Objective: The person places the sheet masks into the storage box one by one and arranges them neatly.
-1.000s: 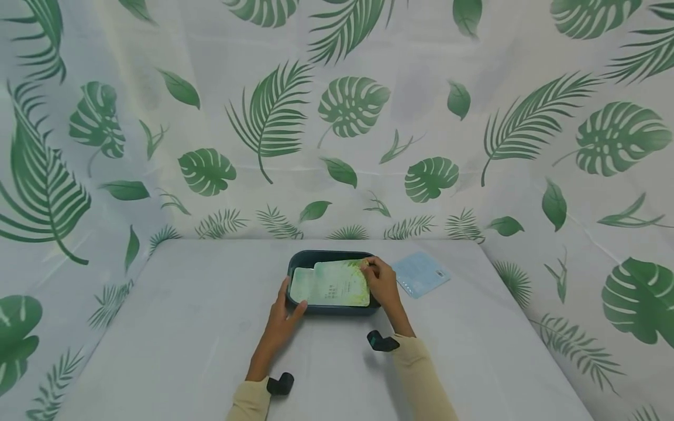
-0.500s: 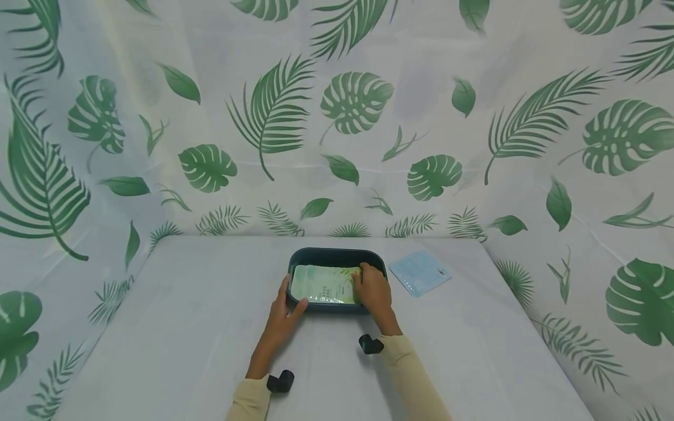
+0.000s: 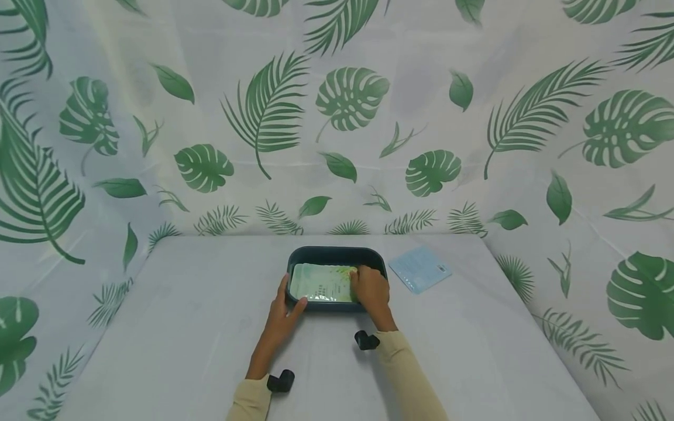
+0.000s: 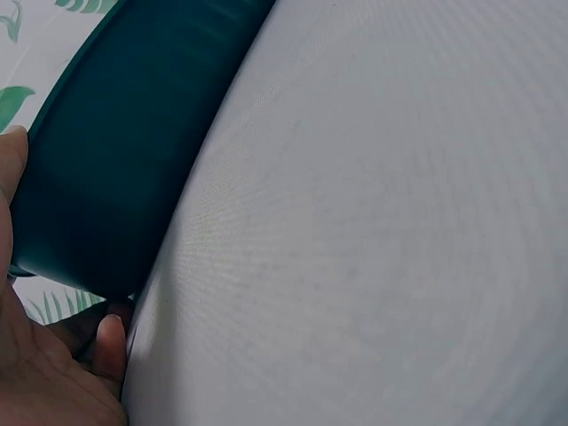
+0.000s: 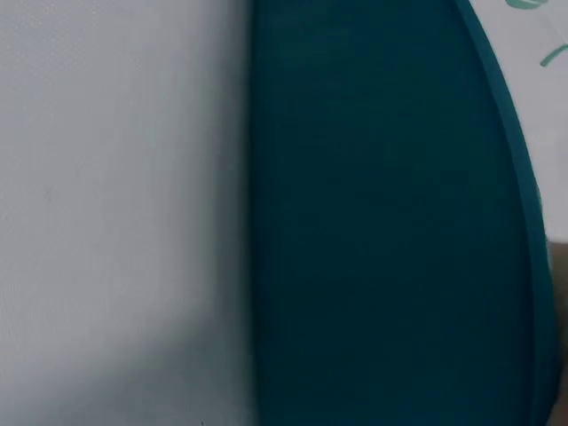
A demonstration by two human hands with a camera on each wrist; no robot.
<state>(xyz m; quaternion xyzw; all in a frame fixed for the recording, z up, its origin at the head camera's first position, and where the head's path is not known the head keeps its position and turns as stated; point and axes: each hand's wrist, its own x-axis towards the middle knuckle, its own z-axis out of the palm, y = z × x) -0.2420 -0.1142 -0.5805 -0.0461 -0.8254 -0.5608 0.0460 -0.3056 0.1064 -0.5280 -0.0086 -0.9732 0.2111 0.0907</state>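
A dark teal plastic box [image 3: 333, 307] stands at the middle of the table in the head view. Light green, flat face mask packets [image 3: 322, 283] with leaf print lie inside it, one over another. My left hand [image 3: 281, 317] grips the box's left end, thumb at the front rim and fingers along the side. In the left wrist view this hand [image 4: 53, 368] lies around the box's corner. My right hand [image 3: 372, 292] is inside the right end, its curled fingers pinching the top packet's right edge. The right wrist view mostly shows the box's outer wall [image 5: 390, 213].
To the right of the box, a light blue packet [image 3: 420, 269] with a barcode lies flat on the white tabletop [image 3: 184, 327]. A leaf-printed cloth backdrop [image 3: 368, 193] rises behind the table and along both sides. Each wrist carries a small black camera.
My right hand has moved down and slightly left, lowering the top green packet into the box, where it lies flatter over the other. My left hand has stayed at the box's left end.
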